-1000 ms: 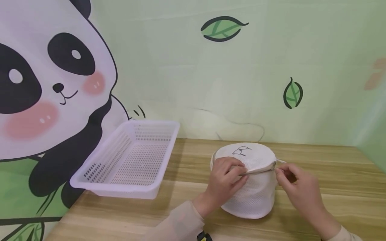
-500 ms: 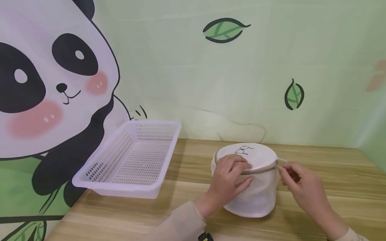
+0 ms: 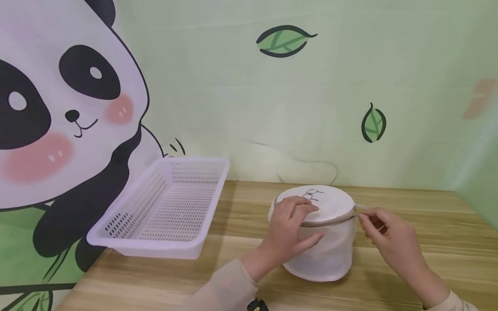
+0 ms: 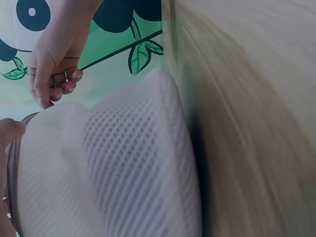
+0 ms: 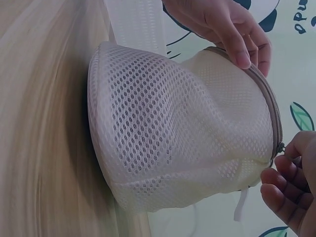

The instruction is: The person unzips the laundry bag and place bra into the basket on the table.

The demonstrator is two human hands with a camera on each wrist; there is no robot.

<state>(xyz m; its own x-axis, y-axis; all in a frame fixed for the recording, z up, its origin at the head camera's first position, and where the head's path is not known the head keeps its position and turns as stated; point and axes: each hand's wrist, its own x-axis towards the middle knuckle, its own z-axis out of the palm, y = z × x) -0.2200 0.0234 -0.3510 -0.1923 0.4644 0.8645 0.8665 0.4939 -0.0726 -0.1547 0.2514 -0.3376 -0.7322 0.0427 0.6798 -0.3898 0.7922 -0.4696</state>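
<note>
Two bare hands work at a white cylindrical mesh laundry bag [image 3: 324, 255] standing on the wood-grain table [image 3: 241, 220]. The left hand [image 3: 285, 226] lies relaxed across its lid [image 3: 334, 201], thumb against the side, hiding part of the zipper [image 5: 270, 101]; the right hand [image 3: 393, 235] pinches the zipper pull [image 5: 281, 147]. Well to the left sits a white perforated plastic basket [image 3: 155, 246]; behind hangs a green backdrop [image 3: 218, 86] printed with a panda [image 3: 87, 142] and leaves [image 3: 283, 41]. A white strap [image 5: 241, 205] dangles beside the right fingers.
</note>
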